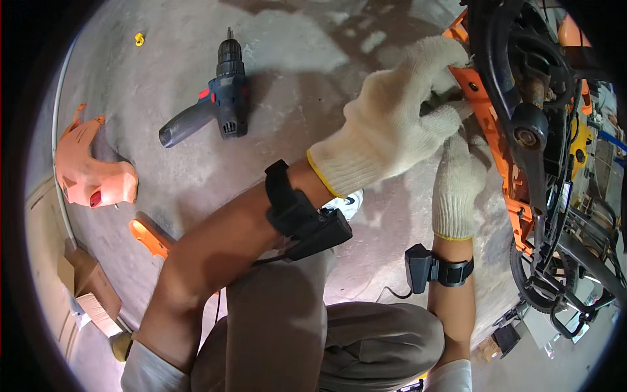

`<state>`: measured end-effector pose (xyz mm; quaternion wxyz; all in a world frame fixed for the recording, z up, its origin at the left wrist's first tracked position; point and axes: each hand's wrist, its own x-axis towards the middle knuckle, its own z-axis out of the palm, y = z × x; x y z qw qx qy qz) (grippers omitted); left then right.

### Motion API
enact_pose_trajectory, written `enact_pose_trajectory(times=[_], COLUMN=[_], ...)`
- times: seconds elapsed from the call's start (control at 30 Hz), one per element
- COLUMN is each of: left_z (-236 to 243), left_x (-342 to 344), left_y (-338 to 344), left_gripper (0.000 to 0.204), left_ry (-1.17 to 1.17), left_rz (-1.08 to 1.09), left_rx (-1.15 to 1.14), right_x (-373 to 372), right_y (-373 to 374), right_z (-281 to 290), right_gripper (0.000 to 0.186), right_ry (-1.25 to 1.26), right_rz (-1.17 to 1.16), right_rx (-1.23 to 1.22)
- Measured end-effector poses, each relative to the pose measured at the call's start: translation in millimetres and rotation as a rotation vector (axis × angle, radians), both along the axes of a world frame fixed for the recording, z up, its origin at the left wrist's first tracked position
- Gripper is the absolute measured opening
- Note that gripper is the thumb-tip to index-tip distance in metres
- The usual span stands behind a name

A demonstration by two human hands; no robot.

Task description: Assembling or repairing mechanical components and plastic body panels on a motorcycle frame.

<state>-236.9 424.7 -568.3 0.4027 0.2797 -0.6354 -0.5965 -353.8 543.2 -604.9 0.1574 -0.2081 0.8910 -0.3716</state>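
A long orange panel [480, 98] runs along the black tubular frame [499, 59] of a vehicle at the right. My left hand [398, 108], in a cream knitted glove with a yellow cuff edge, reaches to the panel's upper part. Its fingers curl at the panel's edge, and whatever lies between them is hidden. Just below, my right hand [458, 179] in a matching glove is raised beside the panel, close to the left thumb. Its fingertips are partly covered by the left hand, so their hold cannot be made out. Both wrists wear black strapped devices.
A cordless drill [225, 98] lies on the grey floor left of my hands. Further left are an orange curved fairing piece [91, 163], a smaller orange part [149, 238] and a yellow bit [140, 39]. Cardboard [95, 287] stands at lower left; cables and black tubes crowd the right.
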Motion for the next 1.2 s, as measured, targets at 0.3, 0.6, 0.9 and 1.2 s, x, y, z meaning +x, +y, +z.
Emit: enact_pose_trajectory(times=[0.3,0.6,0.9,1.2], left_z=[1.0,10.4,4.6,8.1], left_x=[-5.5,-11.4,-12.0,-9.2], left_y=[-7.3,4.8,4.4,1.3], left_gripper=[0.024,0.024,0.038,0.031], left_ry=[-0.089,-0.109,-0.022,-0.095], left_rz=[-0.001,0.098,0.048,0.048], left_rx=[-0.158,-0.056,0.006,0.108], right_x=[13.0,15.3,17.3,11.4], right_y=[-6.5,-9.1,-11.2,-11.2], right_z=[15.7,16.1,13.1,5.3], right_gripper=[0.031,0.035,0.032,0.026], right_ry=[-0.168,-0.359,-0.387,0.007], right_rz=[0.099,-0.044,-0.077,0.151], right_rx=[-0.223,-0.275,-0.437,-0.127])
